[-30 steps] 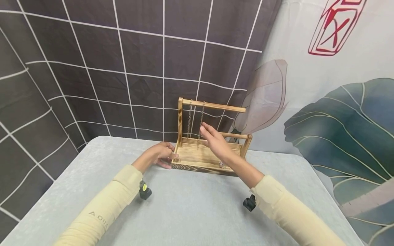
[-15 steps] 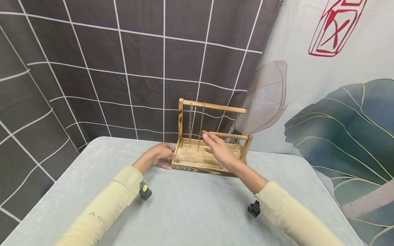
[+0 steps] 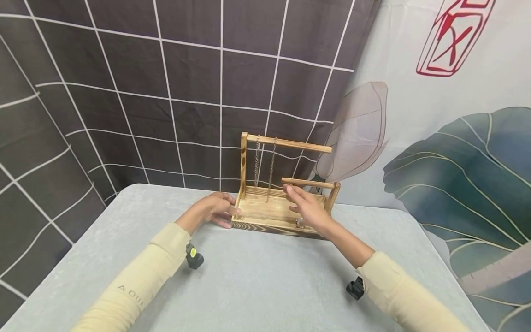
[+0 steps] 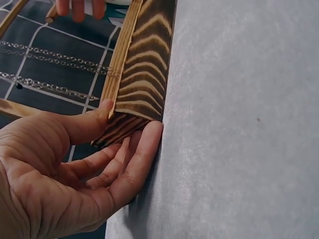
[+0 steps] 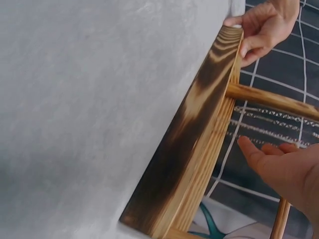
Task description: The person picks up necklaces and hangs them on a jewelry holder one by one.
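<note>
A wooden jewelry stand [image 3: 265,210] with a shallow tray base and two side-post bars stands at the back of the table. My left hand [image 3: 217,210] grips the tray's left end; in the left wrist view its thumb lies on the top rim and the fingers press the end face. Two silvery chain necklaces [image 3: 271,168] hang from the taller upper bar [image 3: 290,142]. My right hand [image 3: 309,210] hovers over the tray's right part, close below the free end of the lower bar [image 3: 311,183], fingers loosely extended and holding nothing.
A small shiny item [image 3: 299,222] lies in the tray's front right corner, partly hidden by the right hand. A pale grey cloth covers the table [image 3: 257,276]. A dark grid curtain [image 3: 186,69] hangs right behind the stand.
My right hand has moved right and down, away from the hanging chains toward the lower bar. The left hand keeps its grip on the tray's end.
</note>
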Tool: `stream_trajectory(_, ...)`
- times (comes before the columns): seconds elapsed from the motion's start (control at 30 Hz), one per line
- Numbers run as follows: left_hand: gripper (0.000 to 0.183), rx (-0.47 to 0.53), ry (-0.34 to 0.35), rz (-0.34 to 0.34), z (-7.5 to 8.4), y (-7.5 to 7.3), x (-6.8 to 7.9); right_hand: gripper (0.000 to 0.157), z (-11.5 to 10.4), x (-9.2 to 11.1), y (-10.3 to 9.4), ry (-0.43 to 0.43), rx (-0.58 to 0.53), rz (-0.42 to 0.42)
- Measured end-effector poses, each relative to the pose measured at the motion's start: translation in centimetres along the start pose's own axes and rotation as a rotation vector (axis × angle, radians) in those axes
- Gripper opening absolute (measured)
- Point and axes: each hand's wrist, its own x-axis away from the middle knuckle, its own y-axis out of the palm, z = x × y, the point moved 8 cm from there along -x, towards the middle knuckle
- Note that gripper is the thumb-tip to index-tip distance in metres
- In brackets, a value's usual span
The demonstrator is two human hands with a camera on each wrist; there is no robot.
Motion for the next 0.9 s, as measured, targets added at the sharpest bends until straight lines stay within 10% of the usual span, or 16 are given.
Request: stream_trajectory(0.9,0.066,0.068,-0.004,-0.099,0.1,-0.3,0.0,0.042,3.9,0.7,-3.9,-0.119,0.689,0.06)
